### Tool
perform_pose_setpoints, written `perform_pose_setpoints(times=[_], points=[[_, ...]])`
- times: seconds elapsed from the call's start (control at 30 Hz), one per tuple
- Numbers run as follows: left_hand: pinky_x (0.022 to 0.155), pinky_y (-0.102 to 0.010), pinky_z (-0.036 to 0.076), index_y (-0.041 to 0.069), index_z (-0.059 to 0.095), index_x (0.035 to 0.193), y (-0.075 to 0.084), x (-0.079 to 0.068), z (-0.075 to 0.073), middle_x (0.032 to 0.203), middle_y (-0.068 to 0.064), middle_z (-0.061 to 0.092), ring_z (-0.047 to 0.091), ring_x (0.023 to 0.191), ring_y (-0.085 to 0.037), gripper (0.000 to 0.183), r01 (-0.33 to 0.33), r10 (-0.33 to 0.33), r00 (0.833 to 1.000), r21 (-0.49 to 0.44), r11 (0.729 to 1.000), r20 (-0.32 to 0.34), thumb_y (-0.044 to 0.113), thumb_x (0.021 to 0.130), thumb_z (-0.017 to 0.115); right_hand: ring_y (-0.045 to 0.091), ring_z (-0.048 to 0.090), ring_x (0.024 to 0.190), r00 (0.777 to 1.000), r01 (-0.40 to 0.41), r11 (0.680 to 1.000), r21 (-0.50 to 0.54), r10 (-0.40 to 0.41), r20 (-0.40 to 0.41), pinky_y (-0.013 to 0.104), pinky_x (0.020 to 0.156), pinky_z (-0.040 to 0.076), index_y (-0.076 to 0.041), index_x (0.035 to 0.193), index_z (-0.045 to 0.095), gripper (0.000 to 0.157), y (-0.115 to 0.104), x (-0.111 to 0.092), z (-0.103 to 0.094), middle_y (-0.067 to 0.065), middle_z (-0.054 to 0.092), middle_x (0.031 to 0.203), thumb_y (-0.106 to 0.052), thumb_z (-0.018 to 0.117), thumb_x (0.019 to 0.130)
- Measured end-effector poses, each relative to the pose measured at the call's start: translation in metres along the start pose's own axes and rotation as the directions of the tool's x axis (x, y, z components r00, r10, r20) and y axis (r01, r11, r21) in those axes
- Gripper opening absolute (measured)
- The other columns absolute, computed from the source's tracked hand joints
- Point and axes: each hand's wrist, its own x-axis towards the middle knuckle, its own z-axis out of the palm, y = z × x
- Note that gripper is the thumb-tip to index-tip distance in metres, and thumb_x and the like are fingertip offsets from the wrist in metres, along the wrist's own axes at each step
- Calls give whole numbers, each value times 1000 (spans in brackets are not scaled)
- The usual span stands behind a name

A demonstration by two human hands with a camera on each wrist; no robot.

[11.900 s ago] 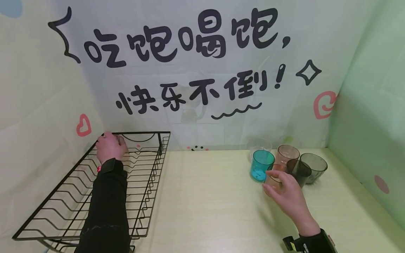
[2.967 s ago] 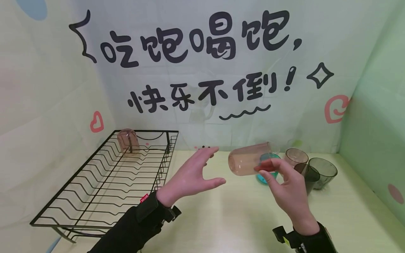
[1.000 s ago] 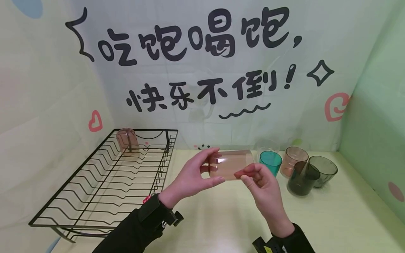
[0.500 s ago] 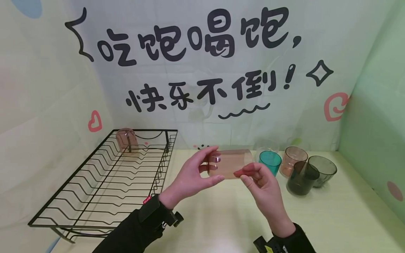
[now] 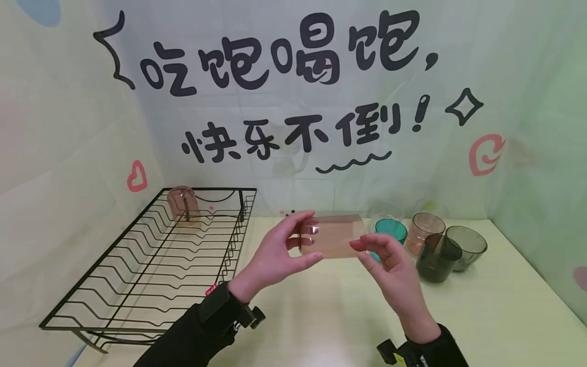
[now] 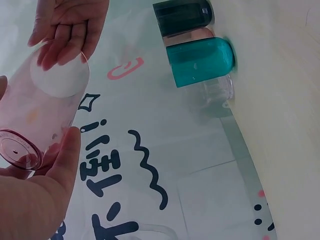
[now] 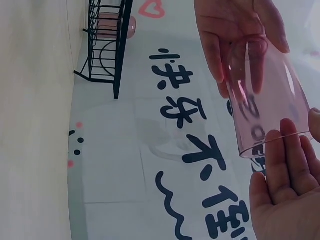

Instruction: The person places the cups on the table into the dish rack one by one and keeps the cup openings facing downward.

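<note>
My left hand grips the base end of a clear pink drinking glass, held sideways above the table. Its thumb lies below the glass and the fingers pass behind it. At the mouth end, my right hand has its fingertips and thumb at the rim, the fingers behind the wall. The right wrist view has the glass with its mouth towards the right fingers. In the left wrist view, the round base faces the left palm.
A black wire dish rack stands at left, with an upside-down pink glass in its far corner. At back right are a teal glass, another pink glass, a dark grey glass, a paler grey glass and faint clear ones.
One pink glass went into the rack earlier. A second was lifted from the group and brought left to my left hand. Lately my right fingers have slid rightward towards its rim.
</note>
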Motion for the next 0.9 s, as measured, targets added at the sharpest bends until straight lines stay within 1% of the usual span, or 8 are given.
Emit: perform_pose_setpoints(times=[0.3,0.47,0.7,0.8,0.9], points=[[91,-31,54,4,45,144,2,-1,-2,122,-13,59,62,106,-23,74,-12,12,1000,-9,1000,-6,2,80,81,12,64,108,1000,9,1000,9,-9,-10,20,93,47,11,121,55,31,1,-2,-10,3,70,111,14,60,91],[91,-31,53,4,44,144,4,-2,-4,122,-13,60,63,104,-23,74,-18,17,1000,-8,1000,-10,2,80,81,12,64,107,1000,8,1000,6,-8,-27,21,96,45,12,123,54,34,2,-4,-13,2,70,111,15,61,90],[92,-31,53,2,43,144,7,-3,-6,125,-17,59,64,104,-23,73,-26,26,1000,-16,1000,-6,1,81,80,11,63,109,1000,24,1000,1,-24,-14,20,98,44,13,125,53,36,2,-6,-18,0,69,113,15,61,90],[92,-31,53,2,43,144,7,-3,-6,125,-17,59,64,104,-23,74,-29,29,1000,-10,1000,-6,0,80,80,11,63,108,999,37,999,0,-37,-13,21,98,44,14,125,52,36,2,-6,-19,1,69,113,16,60,90],[92,-31,53,3,43,144,8,-3,-7,125,-15,59,64,103,-22,74,-30,30,1000,-6,1000,-8,0,80,80,12,64,107,999,42,999,-1,-42,-30,22,98,44,14,124,53,36,2,-6,-21,3,70,112,18,60,88]])
